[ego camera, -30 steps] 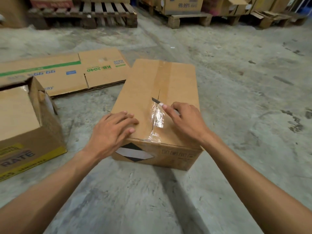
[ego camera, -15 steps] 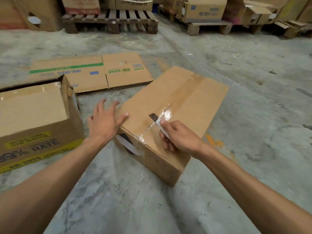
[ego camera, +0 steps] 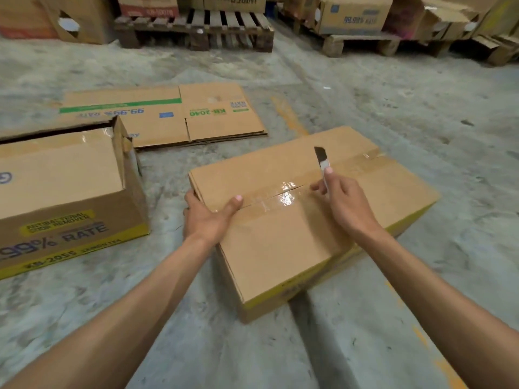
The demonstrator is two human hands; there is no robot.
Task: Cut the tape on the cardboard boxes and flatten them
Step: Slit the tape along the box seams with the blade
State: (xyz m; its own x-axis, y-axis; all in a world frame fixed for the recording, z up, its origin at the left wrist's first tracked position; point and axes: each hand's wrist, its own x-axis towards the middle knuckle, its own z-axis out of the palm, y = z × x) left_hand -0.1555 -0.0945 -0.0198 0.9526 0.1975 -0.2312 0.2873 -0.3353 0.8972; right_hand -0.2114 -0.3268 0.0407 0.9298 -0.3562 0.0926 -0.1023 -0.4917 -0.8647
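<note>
gripping the box [ego camera: 280, 248] corner with my left hand [ego camera: 206, 217], my right hand [ego camera: 345, 203] pinches the knife [ego camera: 322, 161], blade raised above the tape [ego camera: 283, 196].

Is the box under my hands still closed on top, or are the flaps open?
Closed. The box has both top flaps lying flat, meeting at the seam under shiny tape. A slit shows along part of the seam; neither flap is lifted.

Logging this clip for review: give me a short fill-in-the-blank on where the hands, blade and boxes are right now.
1. The right hand holds a ____ with its blade up.
2. The left hand grips the taped box at its ____ edge.
3. The flattened box lies on the ____.

Missing words: knife; left; floor
</note>
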